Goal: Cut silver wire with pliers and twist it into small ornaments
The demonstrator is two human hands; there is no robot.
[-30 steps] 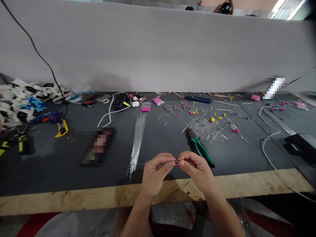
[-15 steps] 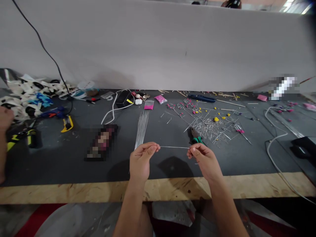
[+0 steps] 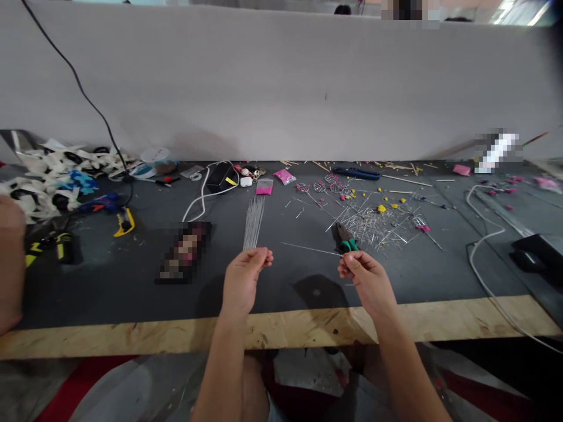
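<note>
A thin metal wire (image 3: 310, 248) is pinched in my right hand (image 3: 367, 278), between thumb and fingers. Its free end points left, a short gap away from my left hand (image 3: 241, 278). The left thumb and fingertips are pressed together, and no wire shows in them. Just behind the left hand lies a bundle of straight wires (image 3: 254, 220), its near end hidden by that hand. Pliers with green handles (image 3: 346, 239) lie right behind my right fingers. Beyond them is a scatter of cut wire pieces (image 3: 373, 225).
Several wire shapes with pink bits (image 3: 338, 187) and yellow lumps (image 3: 382, 208) lie farther back. A bag of pink material (image 3: 264, 187) is beyond the bundle. At left are a yellow cutter (image 3: 125, 223), a glue gun (image 3: 103, 202) and another person's arm (image 3: 11, 264). A white cable (image 3: 472, 252) crosses the right.
My left hand has let go of the wire's left end and moved slightly left. The wire now tilts, its free end raised away from me, held only by my right hand.
</note>
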